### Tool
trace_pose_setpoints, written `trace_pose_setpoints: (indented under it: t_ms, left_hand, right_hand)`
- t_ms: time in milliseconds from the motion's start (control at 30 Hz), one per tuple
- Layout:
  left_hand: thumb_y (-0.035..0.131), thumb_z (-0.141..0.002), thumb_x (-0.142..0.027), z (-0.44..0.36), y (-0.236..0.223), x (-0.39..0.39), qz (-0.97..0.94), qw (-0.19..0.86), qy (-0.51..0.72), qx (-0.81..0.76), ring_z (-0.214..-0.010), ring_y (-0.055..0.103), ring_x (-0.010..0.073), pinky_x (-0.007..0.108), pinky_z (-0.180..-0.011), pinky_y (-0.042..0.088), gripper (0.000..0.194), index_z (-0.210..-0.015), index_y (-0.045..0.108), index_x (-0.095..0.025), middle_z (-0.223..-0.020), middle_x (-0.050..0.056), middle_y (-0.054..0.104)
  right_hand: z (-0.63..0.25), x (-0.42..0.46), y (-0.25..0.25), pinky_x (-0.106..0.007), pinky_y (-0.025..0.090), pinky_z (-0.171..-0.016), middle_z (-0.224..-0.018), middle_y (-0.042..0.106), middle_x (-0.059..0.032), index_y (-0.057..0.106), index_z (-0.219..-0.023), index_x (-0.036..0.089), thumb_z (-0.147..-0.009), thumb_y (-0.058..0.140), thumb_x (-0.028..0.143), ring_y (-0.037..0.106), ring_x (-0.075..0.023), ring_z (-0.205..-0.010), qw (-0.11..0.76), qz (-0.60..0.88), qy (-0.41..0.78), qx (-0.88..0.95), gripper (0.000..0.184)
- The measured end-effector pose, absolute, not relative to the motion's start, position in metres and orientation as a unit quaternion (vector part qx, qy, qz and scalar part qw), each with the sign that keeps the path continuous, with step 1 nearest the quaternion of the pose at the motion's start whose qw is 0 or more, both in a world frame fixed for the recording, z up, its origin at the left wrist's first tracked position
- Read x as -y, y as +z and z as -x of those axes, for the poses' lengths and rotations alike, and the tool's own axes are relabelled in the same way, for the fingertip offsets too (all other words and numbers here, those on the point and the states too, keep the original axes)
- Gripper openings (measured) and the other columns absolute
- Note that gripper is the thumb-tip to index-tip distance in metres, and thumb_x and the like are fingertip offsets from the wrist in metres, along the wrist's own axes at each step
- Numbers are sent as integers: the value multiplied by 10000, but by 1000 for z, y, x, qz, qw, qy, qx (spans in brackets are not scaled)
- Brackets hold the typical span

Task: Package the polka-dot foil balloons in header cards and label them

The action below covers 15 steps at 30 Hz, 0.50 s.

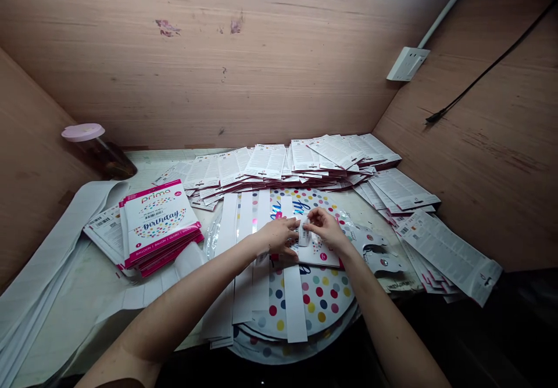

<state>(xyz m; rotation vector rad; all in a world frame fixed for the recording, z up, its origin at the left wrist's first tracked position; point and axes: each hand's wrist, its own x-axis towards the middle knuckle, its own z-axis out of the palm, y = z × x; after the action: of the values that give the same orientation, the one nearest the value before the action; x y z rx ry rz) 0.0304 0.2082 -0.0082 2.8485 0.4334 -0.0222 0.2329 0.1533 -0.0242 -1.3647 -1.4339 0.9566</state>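
Both my hands work over a white balloon card with a pink edge (320,251), which lies on a polka-dot foil balloon (318,298). My right hand (325,228) pinches a small white barcode label (304,234) between thumb and fingers. My left hand (276,238) grips the card's left side, its thumb close to the label. Long white paper strips (294,304) lie under and beside my left forearm. To the left sits a stack of pink-edged "prima birthday" balloon packs (159,225). Part of the card is hidden by my hands.
Rows of overlapping printed cards (279,164) fan along the back of the table, and more lie at the right (449,254). A pink-lidded jar (98,150) stands at the back left. Wooden panels enclose the table, with a wall socket (407,63) on the right.
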Motion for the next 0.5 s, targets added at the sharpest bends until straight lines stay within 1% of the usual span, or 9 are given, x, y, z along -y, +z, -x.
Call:
trace_pose_setpoints:
  t_ms: [100,167,267,367,433,500]
  left_hand:
    - [722,-751,-585,-30,-8,-208,-981,128,-5,-148,-1227,523,311,377,-948,470,460,-1021,700,-214,-1374,119,517]
    - [719,-748,-596,-30,-8,-208,-980,130,-6,-148,-1214,533,310,381,-949,472,504,-1087,688,-224,-1367,123,520]
    - [721,-756,-580,-31,-8,-207,-979,131,-15,-153,-1250,505,313,393,-998,443,543,-1166,665,-229,-1373,133,514]
    - [732,-758,-557,-31,-7,-206,-976,140,-24,-168,-1290,470,325,417,-1044,410,577,-1224,640,-230,-1434,148,459]
    - [744,-743,-558,-30,-5,-205,-973,150,-23,-176,-1287,469,332,423,-1039,417,576,-1211,646,-237,-1458,147,425]
    - [756,-735,-542,-30,-4,-204,-971,161,-13,-178,-1277,474,329,418,-1030,428,540,-1177,656,-249,-1451,135,420]
  right_hand:
    - [-232,-160,-31,-279,468,-641,-765,537,23,506,-837,219,-679,706,442,532,-143,-693,428,581,367,587,339]
    - [-232,-164,-34,-283,458,-648,-751,536,29,504,-829,223,-671,697,397,524,-149,-696,406,604,343,594,303]
    - [-231,-165,-35,-317,446,-744,-812,570,15,533,-835,233,-658,698,330,531,-185,-815,366,645,287,607,260]
    - [-229,-162,-35,-374,413,-859,-931,559,-15,570,-859,242,-655,719,325,505,-235,-964,325,692,217,607,266]
    - [-226,-160,-35,-403,395,-907,-1014,532,-36,583,-946,251,-674,727,348,485,-259,-1028,300,719,177,602,323]
    - [-222,-161,-35,-421,391,-921,-1085,516,-62,558,-1104,254,-722,710,368,476,-277,-1061,276,739,145,597,426]
